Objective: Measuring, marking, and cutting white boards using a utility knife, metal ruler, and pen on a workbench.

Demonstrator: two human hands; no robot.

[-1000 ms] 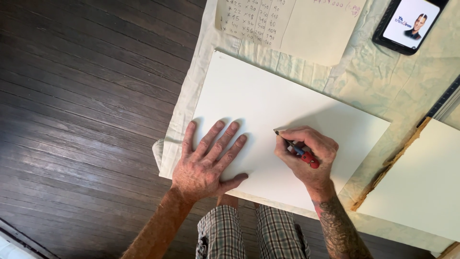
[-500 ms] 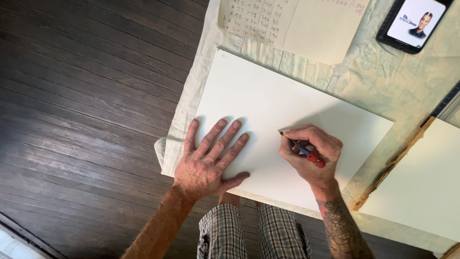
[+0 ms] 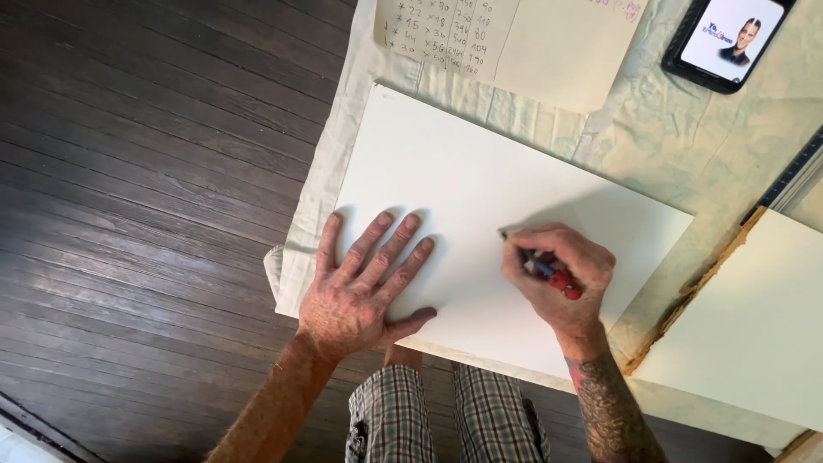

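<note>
Smooth white rectangular board (image 3: 480,206) under pen (image 3: 549,273).

A sheet (image 3: 480,197) lies on a cloth (image 3: 686,146); phone (image 3: 729,39) behind, a notes page (image 3: 549,47) perhaps overlapping the cloth.

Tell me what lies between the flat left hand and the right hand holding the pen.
Head view: only bare white sheet lies between left hand and right hand gripping the pen.

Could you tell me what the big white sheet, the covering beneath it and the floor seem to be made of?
White sheet: probably stiff matte card or board, since it lies flat with crisp edges. Covering: looks like pale cloth, creased and wrinkled. Floor: dark wooden planks with visible grain and seams.
</note>
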